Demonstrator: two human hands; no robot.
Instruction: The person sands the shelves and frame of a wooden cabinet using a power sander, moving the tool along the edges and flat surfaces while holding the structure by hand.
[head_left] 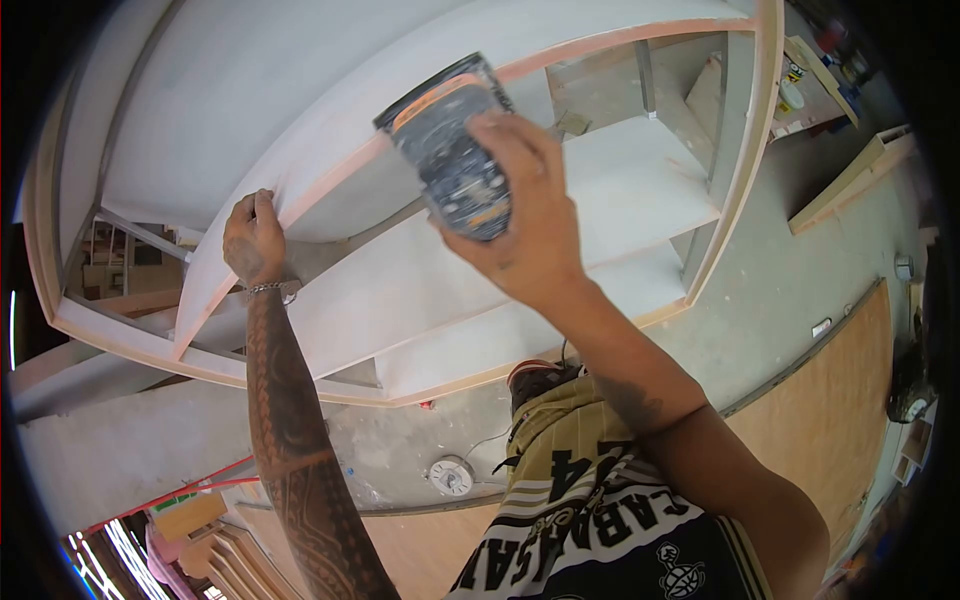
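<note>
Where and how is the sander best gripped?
Probably by the narrower, rounded body of the sander, from the near side, as the right hand does: thumb and fingers on opposite sides. The broad, black-edged end faces away, so fingers stay clear of it.
</note>
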